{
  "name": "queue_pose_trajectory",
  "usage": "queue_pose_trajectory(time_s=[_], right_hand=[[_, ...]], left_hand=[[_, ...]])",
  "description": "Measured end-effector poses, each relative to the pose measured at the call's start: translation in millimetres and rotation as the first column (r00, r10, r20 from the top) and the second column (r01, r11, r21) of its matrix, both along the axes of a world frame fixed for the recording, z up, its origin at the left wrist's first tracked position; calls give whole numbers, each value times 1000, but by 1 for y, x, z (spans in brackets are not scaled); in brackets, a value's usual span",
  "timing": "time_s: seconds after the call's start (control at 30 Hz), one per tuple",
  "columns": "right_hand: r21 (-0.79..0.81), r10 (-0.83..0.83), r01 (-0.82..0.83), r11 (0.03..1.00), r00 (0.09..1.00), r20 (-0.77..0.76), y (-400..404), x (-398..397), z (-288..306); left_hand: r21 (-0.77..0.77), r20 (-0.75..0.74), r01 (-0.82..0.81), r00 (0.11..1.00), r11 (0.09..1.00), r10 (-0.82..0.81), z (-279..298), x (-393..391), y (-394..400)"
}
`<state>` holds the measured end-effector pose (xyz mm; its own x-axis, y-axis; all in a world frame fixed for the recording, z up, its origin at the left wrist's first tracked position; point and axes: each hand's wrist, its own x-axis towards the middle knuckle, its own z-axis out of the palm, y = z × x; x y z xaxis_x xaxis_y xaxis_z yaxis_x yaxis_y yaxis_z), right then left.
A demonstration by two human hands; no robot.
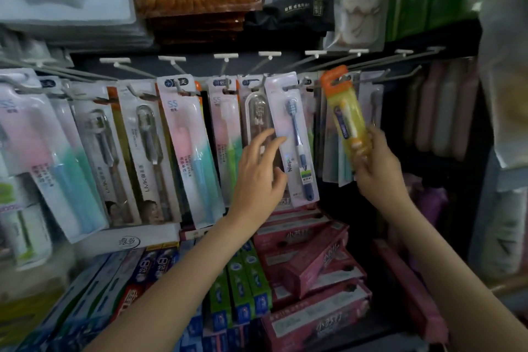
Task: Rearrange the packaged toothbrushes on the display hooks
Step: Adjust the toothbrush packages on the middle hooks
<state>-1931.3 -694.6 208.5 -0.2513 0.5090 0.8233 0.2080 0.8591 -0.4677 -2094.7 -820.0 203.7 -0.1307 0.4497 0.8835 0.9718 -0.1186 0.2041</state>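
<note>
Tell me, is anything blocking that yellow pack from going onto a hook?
Nothing visible blocks it. The right hand holds the yellow pack up at hook level, its orange hanger tab beside a hook that already carries other packs. The left hand touches the blue toothbrush pack, off to the side.

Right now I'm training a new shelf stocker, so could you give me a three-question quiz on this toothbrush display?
1. True or false: the right hand grips the yellow pack with the orange hanger.
2. Which pack do the left hand's fingers touch? A) the white pack with the blue toothbrush B) a pink-and-green pack C) a red toothpaste box
3. Fill in: the boxes stacked below the hooks, under the left forearm, are green, blue and ____.

Key: 1 true; 2 A; 3 pink (the pink boxes).
</note>
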Motion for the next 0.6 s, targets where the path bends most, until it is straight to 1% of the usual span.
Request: queue_pose_trajectory(time_s=[0.07, 0.13, 0.2, 0.27, 0.33, 0.4, 0.43, 0.53, 0.6], right_hand=[[161, 86, -81, 984, 996, -26, -27, -8, -6], [281, 175, -162, 946, 984, -20, -55, -24, -7], [349, 243, -241, 906, 969, 38, -80, -47, -6], [390, 297, -318, 864, 948, 116, -103, -77, -4], [403, 358, -407, 820, 913, 195, -127, -110, -2], [403, 418, -489, 774, 872, 255, -157, -143, -1], [399, 454, -530, 748, 848, 275, -174, -159, 0], [359, 584, -659, 661, 752, 305, -232, -204, -1], [290, 656, -730, 619, 683, 321, -271, -233, 0]], left_hand=[[25, 73, 66, 995, 998, -67, 0, -1, -12], [90, 90, 111, 989, 990, -119, 2, -4, -32], [165, 99, 129, 984, 978, -147, 5, -13, -57], [238, 156, 102, 978, 966, -142, 10, -27, -88], [313, 297, 40, 945, 949, -138, 14, -46, -125], [377, 455, 18, 867, 926, -202, 17, -68, -167], [379, 501, 3, 840, 925, -208, 18, -79, -188], [351, 540, -42, 825, 936, -165, 17, -109, -251], [372, 583, -140, 804, 918, -114, 14, -133, -291]])
